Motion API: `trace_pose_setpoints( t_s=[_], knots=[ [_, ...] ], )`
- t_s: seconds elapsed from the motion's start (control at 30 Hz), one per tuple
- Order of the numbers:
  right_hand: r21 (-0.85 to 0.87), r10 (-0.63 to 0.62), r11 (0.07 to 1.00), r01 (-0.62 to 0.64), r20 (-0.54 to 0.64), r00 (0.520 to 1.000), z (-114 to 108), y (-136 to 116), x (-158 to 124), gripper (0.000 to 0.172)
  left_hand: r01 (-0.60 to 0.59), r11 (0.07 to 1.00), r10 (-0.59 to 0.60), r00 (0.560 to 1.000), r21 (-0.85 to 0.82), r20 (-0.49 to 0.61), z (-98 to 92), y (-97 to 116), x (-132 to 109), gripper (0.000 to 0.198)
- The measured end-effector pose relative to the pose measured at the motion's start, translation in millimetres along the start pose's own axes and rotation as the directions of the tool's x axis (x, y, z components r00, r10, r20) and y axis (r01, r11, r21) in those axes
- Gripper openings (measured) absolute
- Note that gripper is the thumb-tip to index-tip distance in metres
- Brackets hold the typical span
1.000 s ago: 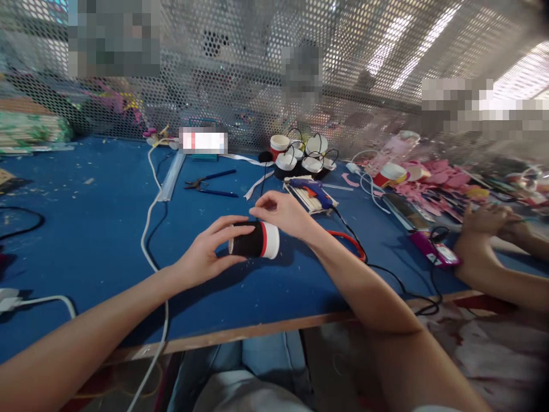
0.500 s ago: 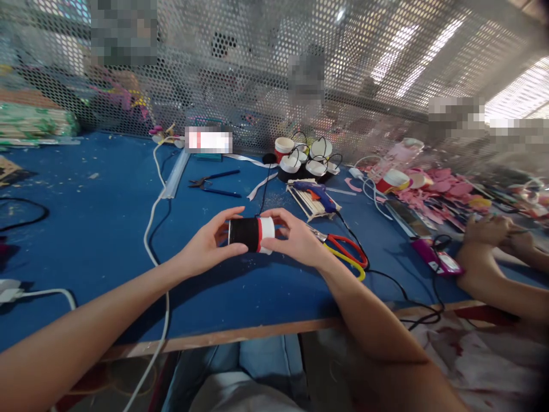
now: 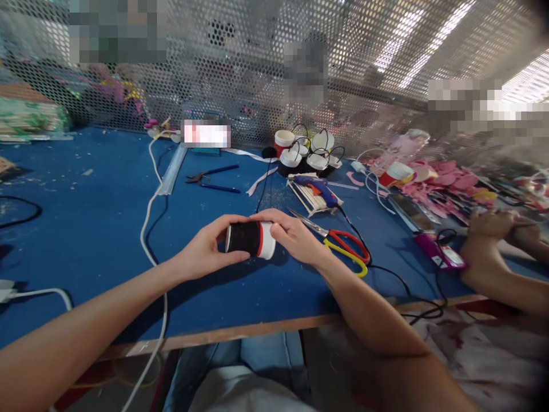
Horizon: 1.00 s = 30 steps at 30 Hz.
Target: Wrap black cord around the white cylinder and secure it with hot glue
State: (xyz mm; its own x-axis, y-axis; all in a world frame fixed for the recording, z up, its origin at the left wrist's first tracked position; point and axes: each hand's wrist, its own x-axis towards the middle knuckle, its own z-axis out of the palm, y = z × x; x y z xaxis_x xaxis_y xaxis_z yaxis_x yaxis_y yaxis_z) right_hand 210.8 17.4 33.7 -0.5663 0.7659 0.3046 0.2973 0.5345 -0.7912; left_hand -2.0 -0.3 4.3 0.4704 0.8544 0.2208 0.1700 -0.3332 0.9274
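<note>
A paper cup (image 3: 245, 237), wrapped in black cord with a red band and a bare white end, lies sideways above the blue table. My left hand (image 3: 211, 247) is closed around its black end, thumb below and fingers over the top. At the white end, my right hand (image 3: 288, 233) has its fingers along the upper side and its thumb bent; what lies under those fingers is hidden. A black cord (image 3: 265, 186) runs from the cup's top to a small black ball (image 3: 269, 153) farther back. Scissors (image 3: 345, 243) with red and yellow handles rest beside my right hand.
Pliers (image 3: 214, 178) lie behind my left hand. A blue glue gun (image 3: 319, 190) rests on a stick rack, before several handled cups (image 3: 316, 162). A white cable (image 3: 148, 229) crosses the left side. At right are a phone (image 3: 412, 213), pink pieces (image 3: 446, 183) and another person's hands (image 3: 491, 223).
The cup has tilted, its white end now lower. My right hand has shifted its fingers left across the cup's top, and its thumb has drawn up off the lower edge.
</note>
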Motion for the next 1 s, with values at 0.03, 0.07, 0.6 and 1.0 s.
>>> trace_pose_setpoints(
  t_s=[0.03, 0.07, 0.6, 1.0],
  knots=[
    [0.034, 0.02, 0.999, -0.019, -0.006, 1.0, 0.5, 0.6, 0.6, 0.049, -0.017, 0.999, 0.016, 1.0, 0.033, 0.004, 0.2, -0.8, -0.4, 0.055],
    [0.077, 0.046, 0.996, -0.044, -0.017, 0.999, 1.0, 1.3, 1.4, 0.048, -0.029, 0.998, 0.028, 1.0, 0.063, 0.011, 0.2, -1.3, -0.7, 0.054],
    [0.088, 0.143, 0.984, -0.152, 0.097, 0.985, 1.7, -15.0, 37.3, 0.04, -0.24, 0.88, 0.152, 0.96, 0.411, 0.237, 0.8, 12.8, -6.4, 0.065],
    [-0.658, 0.253, 0.463, -0.595, -0.545, 0.799, -111.2, 38.4, 28.9, 0.023, -0.059, 0.941, 0.04, 0.997, 0.334, 0.065, -3.0, 7.9, -2.2, 0.057]
  ],
)
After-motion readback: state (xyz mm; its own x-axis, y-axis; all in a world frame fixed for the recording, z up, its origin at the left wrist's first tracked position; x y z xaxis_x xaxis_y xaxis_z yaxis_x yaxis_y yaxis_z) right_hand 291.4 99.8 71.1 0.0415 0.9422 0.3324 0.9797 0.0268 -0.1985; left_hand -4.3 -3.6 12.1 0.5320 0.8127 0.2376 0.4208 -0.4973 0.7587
